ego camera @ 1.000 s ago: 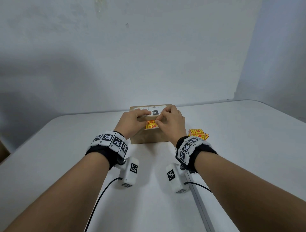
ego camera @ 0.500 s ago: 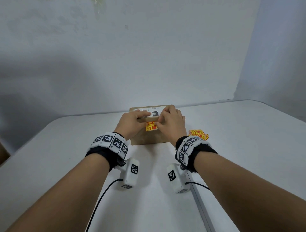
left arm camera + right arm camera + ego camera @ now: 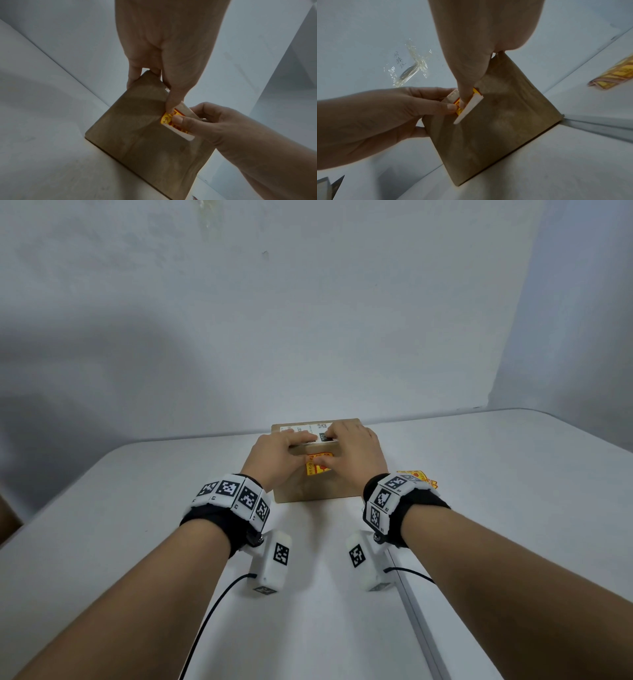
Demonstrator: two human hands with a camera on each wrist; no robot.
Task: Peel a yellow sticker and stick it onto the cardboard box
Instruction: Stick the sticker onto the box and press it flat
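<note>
A brown cardboard box (image 3: 322, 489) stands on the white table, with a white label on its top. A yellow sticker (image 3: 315, 469) with red print lies on the upper front face; its lower white edge (image 3: 179, 133) stands away from the cardboard. My left hand (image 3: 284, 451) has its fingers over the box's top edge, and its thumb (image 3: 170, 106) presses the sticker's (image 3: 167, 117) upper left corner. My right hand (image 3: 349, 450) reaches over the top edge likewise, thumb (image 3: 465, 97) flat on the sticker (image 3: 459, 109). Most of the sticker is hidden under the thumbs.
A small stack of yellow stickers (image 3: 416, 477) lies on the table to the right of the box, behind my right wrist. A seam (image 3: 421, 628) runs along the table under the right forearm. The wall stands close behind the box, with a taped note (image 3: 410, 67) on it.
Both hands have shifted a little away from me, their fingers reaching farther over the box top. The right hand's fingers now cover more of the white label. The sticker stays on the front face.
</note>
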